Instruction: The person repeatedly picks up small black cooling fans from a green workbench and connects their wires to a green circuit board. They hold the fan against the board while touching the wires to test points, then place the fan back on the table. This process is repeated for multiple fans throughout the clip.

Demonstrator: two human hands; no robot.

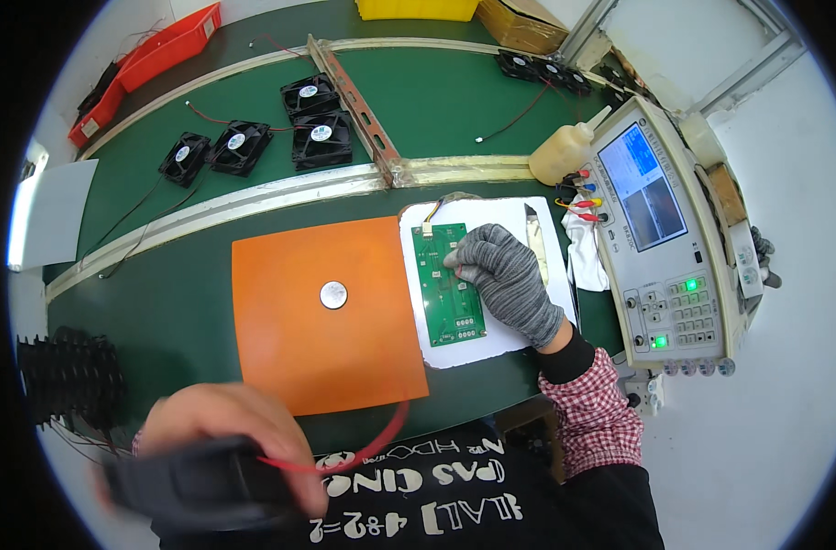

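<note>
My bare left hand (237, 417), smeared by motion, grips a black cooling fan (202, 481) low at the near left. A red lead (372, 449) curves from the fan to the right, above my dark shirt. On a white board (500, 346) lies a green circuit board (456, 319) with small white parts and a plugged-in connector at its far end. My right hand (505, 280), in a grey knitted glove, rests over the circuit board's right side. Its thumb and forefinger are pinched together at the board's surface; whatever is between them is hidden.
Left of the board is an orange mat (289, 339) with a round silver disc (333, 294). Several black fans (321, 137) lie beyond a raised strip. A tester with a screen (661, 220) and a cream squeeze bottle (562, 154) stand right. Stacked fans (69, 376) sit far left.
</note>
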